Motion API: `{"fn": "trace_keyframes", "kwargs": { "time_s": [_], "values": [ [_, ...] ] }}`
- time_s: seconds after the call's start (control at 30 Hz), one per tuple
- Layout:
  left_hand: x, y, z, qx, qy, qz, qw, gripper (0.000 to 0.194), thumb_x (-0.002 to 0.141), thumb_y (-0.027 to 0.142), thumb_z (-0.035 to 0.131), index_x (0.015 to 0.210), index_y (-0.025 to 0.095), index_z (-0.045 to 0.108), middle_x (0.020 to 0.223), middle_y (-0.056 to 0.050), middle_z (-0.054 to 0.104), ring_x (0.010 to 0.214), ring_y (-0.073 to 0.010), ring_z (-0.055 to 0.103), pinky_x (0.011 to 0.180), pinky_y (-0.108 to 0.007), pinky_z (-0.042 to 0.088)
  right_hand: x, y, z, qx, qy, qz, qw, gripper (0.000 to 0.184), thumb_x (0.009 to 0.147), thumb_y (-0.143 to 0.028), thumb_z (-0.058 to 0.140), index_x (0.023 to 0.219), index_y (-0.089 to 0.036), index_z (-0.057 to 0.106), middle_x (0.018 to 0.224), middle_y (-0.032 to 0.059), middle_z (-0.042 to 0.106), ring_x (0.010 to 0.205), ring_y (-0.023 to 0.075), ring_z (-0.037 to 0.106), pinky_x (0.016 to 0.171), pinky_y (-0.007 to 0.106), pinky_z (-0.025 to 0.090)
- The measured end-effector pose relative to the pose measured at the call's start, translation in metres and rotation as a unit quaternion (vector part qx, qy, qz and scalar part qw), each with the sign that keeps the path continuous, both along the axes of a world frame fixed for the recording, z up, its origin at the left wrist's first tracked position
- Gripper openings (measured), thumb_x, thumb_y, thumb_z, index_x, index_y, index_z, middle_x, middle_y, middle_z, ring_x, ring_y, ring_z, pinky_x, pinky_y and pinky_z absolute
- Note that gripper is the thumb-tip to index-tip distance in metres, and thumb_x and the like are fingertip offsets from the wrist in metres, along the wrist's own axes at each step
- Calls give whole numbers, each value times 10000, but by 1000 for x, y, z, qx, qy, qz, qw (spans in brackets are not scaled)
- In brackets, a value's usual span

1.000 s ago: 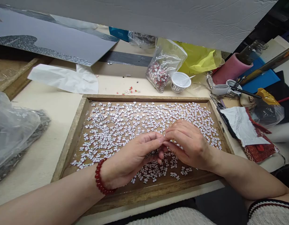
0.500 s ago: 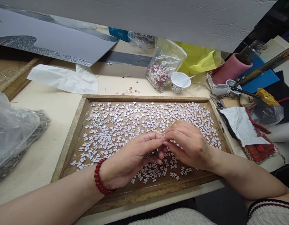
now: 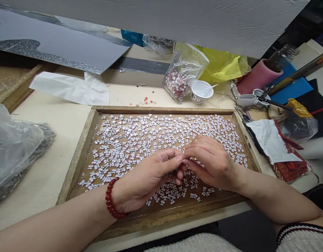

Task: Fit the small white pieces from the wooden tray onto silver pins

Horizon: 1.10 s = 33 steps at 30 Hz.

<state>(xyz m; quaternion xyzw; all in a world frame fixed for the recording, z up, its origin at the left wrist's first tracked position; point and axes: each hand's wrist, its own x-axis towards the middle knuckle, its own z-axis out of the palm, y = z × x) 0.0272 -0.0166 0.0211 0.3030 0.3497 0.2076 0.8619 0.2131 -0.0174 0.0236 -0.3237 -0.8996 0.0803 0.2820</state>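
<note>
Over the front part of a wooden tray (image 3: 74, 164), my two hands meet at the fingertips. My left hand (image 3: 153, 175), with a red bead bracelet (image 3: 113, 197) at the wrist, is curled around a small heap of dark metal pins (image 3: 171, 172). Its thumb and forefinger are pinched together. My right hand (image 3: 212, 161) pinches right against the left fingertips; whatever lies between them is too small to make out. Below and around both hands, many small white flower-like pieces (image 3: 124, 150) lie spread across the tray floor.
Left of the tray lies a clear bag of metal pins (image 3: 22, 147). Behind it are white tissue (image 3: 72, 87), tiny red beads (image 3: 145, 101), a bag of red-and-white pieces (image 3: 177, 82) and a white cup (image 3: 201, 92). A red pouch (image 3: 289, 164) and a pink roll (image 3: 259, 77) stand right.
My left thumb has shifted very slightly at the pinch. Otherwise both hands keep their place over the tray, and nothing else has visibly moved.
</note>
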Motion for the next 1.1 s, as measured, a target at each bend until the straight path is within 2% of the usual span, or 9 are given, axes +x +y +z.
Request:
{"fn": "trace_keyframes", "kwargs": {
  "time_s": [1.1],
  "values": [
    [0, 1, 3, 2, 11, -7, 1000, 207, 862, 333, 580, 766, 150, 580, 740, -1, 517, 702, -121, 462, 673, -258, 388, -1, 2, 2, 7, -9, 3, 1000, 73, 870, -158, 520, 824, -143, 575, 768, 59, 666, 734, 140, 584, 665, 297, 468]
  ]
}}
